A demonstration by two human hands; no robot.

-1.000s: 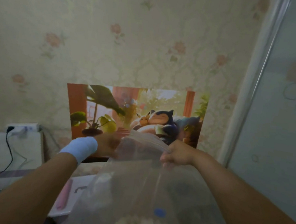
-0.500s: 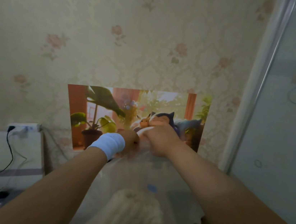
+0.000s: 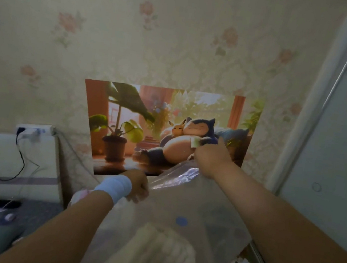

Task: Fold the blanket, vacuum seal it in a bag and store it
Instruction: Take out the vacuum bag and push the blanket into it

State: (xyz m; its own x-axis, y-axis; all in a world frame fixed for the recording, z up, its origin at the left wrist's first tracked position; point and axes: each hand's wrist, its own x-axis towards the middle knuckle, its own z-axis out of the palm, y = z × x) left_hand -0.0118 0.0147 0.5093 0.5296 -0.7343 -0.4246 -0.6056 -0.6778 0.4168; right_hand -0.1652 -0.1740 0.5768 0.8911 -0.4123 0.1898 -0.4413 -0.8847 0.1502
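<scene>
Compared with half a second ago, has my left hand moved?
Yes. The left hand, gripping the bag, has dropped and gone left: it overlapped the lower part of the poster, and now sits at its bottom edge, apart from the right hand.

The bag is clear, crinkled plastic and hangs upright, its top edge slanting from 9 o'clock up to 1 o'clock, where it catches the light. A round blue valve sits near the middle of its face. Inside, toward 6 o'clock, lies the folded blanket, cream and ribbed, blurred through the plastic.
</scene>
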